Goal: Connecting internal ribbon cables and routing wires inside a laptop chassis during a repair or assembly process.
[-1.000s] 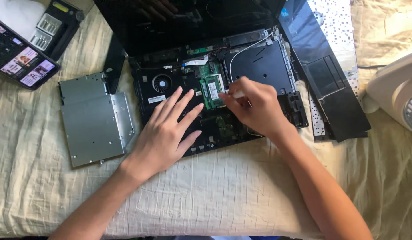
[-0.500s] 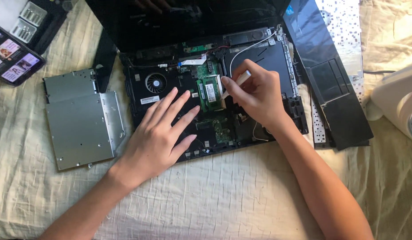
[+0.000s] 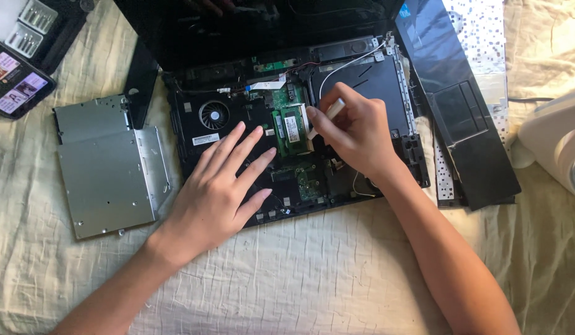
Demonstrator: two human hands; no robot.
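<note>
An opened black laptop base [image 3: 386,93] lies on a cream cloth, its fan [image 3: 213,115] and a green memory module [image 3: 290,127] exposed. My left hand [image 3: 219,192] rests flat on the base, fingers spread, fingertips just left of the module. My right hand [image 3: 355,133] pinches a thin pale tool [image 3: 324,116], its tip touching the right edge of the module.
A silver optical drive [image 3: 107,174] lies left of the laptop. A phone [image 3: 14,84] and a tool case [image 3: 39,25] sit at the top left. The removed black palm-rest panel [image 3: 461,118] and keyboard [image 3: 479,37] lie on the right, beside a white fan [image 3: 557,142].
The view shifted slightly left. My right hand has turned the pale tool so that its tip sits against the memory module. My left hand stays flat on the base.
</note>
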